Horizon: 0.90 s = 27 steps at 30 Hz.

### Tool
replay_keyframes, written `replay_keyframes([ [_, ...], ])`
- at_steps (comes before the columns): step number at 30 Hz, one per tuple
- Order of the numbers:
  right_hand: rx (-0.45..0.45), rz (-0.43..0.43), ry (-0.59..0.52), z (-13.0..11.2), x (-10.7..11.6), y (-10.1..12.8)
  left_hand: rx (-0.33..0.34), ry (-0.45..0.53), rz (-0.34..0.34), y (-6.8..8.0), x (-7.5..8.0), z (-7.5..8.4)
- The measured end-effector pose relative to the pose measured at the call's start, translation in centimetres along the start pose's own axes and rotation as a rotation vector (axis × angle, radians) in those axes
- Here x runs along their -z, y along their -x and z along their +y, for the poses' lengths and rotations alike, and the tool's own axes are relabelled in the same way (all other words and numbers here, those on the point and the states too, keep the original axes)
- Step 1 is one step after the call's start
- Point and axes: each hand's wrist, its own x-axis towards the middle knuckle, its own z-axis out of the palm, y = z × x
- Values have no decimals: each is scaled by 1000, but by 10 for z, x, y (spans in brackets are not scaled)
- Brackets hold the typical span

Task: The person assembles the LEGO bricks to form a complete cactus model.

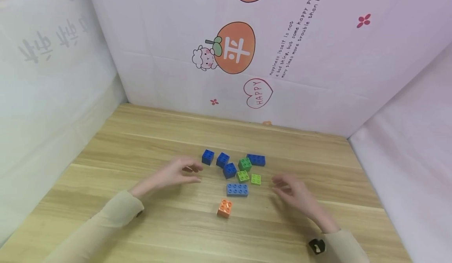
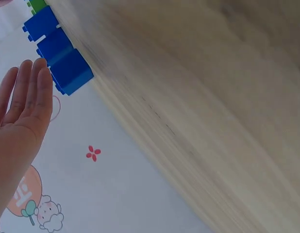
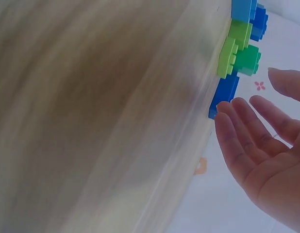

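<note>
My left hand (image 1: 179,172) is held above the table beside the blue square bricks, its fingers relaxed and holding nothing. Nearest to it is a blue brick (image 1: 208,157), with a second blue brick (image 1: 223,159) and a third blue brick (image 1: 229,170) to its right. On the other side my right hand (image 1: 294,192) hovers with loose fingers, apart from the light green brick (image 1: 256,179). Between the hands are another light green brick (image 1: 243,176), a green brick (image 1: 245,164), a long dark blue brick (image 1: 256,159), a long lighter blue brick (image 1: 237,190) and an orange brick (image 1: 225,208).
The bricks stand on a wood-grain table (image 1: 169,223). A white printed cloth (image 1: 169,66) rises behind the table's far edge, and pale cloth walls (image 1: 416,137) flank both sides. A dark object (image 1: 317,246) sits at the right cuff.
</note>
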Motion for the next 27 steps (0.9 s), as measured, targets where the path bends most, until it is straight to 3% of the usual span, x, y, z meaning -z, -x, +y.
replay_keyframes([
  [14,0,-79,-84,-4,-13,-7,30,149,-58,0,-21,18],
  [27,-45,-153,-102,-13,-22,-12,73,220,-126,1,-38,26],
])
